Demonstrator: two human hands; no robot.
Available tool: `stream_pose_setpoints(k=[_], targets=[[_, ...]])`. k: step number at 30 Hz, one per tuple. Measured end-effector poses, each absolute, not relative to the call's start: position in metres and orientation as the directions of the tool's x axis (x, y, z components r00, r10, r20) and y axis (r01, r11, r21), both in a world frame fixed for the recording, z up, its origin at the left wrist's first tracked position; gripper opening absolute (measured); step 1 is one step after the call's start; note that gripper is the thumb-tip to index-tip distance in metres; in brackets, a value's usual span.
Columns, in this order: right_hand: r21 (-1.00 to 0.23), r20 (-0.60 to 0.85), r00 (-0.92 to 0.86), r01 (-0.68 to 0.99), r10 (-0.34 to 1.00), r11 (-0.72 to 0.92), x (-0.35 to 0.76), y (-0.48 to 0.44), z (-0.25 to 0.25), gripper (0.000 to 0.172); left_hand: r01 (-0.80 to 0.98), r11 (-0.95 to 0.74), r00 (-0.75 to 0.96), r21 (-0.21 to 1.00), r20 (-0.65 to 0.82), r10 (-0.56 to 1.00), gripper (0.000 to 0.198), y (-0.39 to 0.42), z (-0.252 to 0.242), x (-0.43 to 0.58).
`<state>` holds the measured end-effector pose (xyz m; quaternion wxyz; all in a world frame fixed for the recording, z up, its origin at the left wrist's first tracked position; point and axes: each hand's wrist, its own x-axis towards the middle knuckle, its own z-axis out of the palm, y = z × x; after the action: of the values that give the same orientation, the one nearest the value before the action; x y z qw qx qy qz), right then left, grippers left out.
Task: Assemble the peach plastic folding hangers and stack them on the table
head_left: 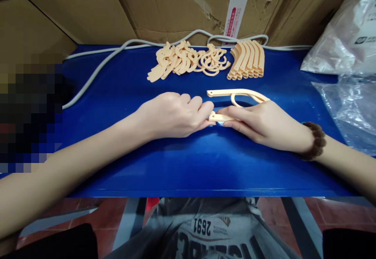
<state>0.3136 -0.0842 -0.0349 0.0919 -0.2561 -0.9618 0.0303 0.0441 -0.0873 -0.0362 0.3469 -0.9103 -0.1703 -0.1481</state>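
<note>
My right hand [258, 125] is closed around a beige curved plastic piece [237, 92] that looks like part of a folding hanger. One long arm with a hole at its tip points left, and a thinner loop shows behind it. A second flat end [220, 117], also with a hole, sticks out between my right fingers and thumb. My left hand [182, 114] is closed, with its thumb and finger pinched at that end; whether a small part lies in the pinch is hidden. Both hands are just above the blue table [205, 165].
Behind my hands lie a heap of flat beige parts [173, 60], a pile of beige hooks [213, 60] and a neat stack of curved beige arms [248, 60]. A white cable [100, 84] runs along the back by cardboard boxes [176, 8]. Clear plastic bags [337, 43] are at the right.
</note>
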Motion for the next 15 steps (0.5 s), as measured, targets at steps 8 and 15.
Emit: stream_pose_setpoints(k=[8, 15], targets=[[0.115, 0.300, -0.864, 0.453, 0.404, 0.884, 0.3108, -0.0876, -0.0354, 0.040, 0.485, -0.770, 0.851, -0.414, 0.426, 0.307, 0.042, -0.0872, -0.0387, 0.0455], [0.102, 0.258, -0.866, 0.464, 0.427, 0.880, 0.3125, -0.0876, -0.0365, 0.038, 0.535, -0.804, 0.814, -0.260, 0.413, 0.408, 0.047, -0.0803, -0.0454, 0.0418]])
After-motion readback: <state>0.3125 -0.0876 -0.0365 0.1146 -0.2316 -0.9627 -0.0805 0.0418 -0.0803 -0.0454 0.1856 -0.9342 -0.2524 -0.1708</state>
